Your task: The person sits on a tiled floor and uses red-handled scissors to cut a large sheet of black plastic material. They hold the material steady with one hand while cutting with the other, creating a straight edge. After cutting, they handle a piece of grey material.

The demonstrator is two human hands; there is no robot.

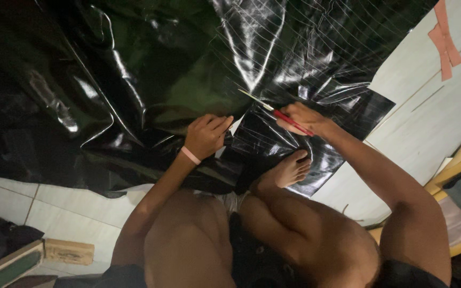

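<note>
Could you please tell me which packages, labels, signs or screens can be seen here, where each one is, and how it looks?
No screens, signs or clear labels are in view.
Wooden block: bottom left on the tiled floor, rectangular, light brown, with dark marks too blurred to tell.
Green-faced board: bottom-left corner, flat, pale rim.
Pink paper strips: top right on the floor, plain.

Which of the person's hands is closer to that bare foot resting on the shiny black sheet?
Right. The right hand, gripping red-handled scissors, sits just above the bare foot; the left hand is farther off to its side.
</note>
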